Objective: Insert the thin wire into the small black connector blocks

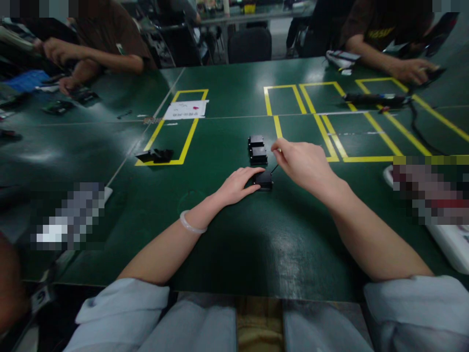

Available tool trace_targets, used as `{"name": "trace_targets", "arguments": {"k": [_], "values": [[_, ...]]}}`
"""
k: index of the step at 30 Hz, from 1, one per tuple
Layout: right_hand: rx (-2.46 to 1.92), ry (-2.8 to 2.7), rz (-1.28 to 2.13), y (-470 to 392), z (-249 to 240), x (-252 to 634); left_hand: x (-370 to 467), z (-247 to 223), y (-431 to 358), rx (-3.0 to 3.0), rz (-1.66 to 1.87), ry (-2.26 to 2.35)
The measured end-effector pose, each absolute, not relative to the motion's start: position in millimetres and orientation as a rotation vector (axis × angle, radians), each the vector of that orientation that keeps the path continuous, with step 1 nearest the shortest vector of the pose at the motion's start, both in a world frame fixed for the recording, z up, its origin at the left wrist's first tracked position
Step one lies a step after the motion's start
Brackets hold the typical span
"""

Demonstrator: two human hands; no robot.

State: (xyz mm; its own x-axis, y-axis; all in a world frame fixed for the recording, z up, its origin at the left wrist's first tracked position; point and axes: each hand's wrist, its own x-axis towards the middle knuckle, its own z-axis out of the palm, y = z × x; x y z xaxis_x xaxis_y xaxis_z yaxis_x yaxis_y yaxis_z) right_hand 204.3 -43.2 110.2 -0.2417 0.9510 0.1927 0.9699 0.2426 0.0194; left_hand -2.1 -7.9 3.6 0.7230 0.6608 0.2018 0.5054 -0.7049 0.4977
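Note:
My left hand (240, 186) grips a small black box-shaped part (263, 181) from its left side, thumb and fingers closed on it as it rests on the green table (227, 244). My right hand (296, 159) pinches a thin dark rod-like tool (274, 169), slanting down to the right edge of that part; its tip is too small to make out. Just beyond stand two similar black parts, a nearer one (258, 154) and a farther one (256, 141), lined up close together.
Yellow tape outlines (188, 142) mark the table. Black pieces (156, 155) lie at left, near a white paper label (186, 109). A black cylindrical tool (377, 99) with a cable lies at right. Co-workers' hands are at far left (62, 54) and far right (414, 71).

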Motion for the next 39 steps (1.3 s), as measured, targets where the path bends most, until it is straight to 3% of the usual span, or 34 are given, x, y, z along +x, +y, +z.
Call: {"name": "trace_targets", "arguments": {"k": [39], "values": [[-1.881, -2.355, -0.209, -42.1, 107.3, 205.3, -1.4, 4.6, -8.1, 2.514, 0.517, 0.897]]}}
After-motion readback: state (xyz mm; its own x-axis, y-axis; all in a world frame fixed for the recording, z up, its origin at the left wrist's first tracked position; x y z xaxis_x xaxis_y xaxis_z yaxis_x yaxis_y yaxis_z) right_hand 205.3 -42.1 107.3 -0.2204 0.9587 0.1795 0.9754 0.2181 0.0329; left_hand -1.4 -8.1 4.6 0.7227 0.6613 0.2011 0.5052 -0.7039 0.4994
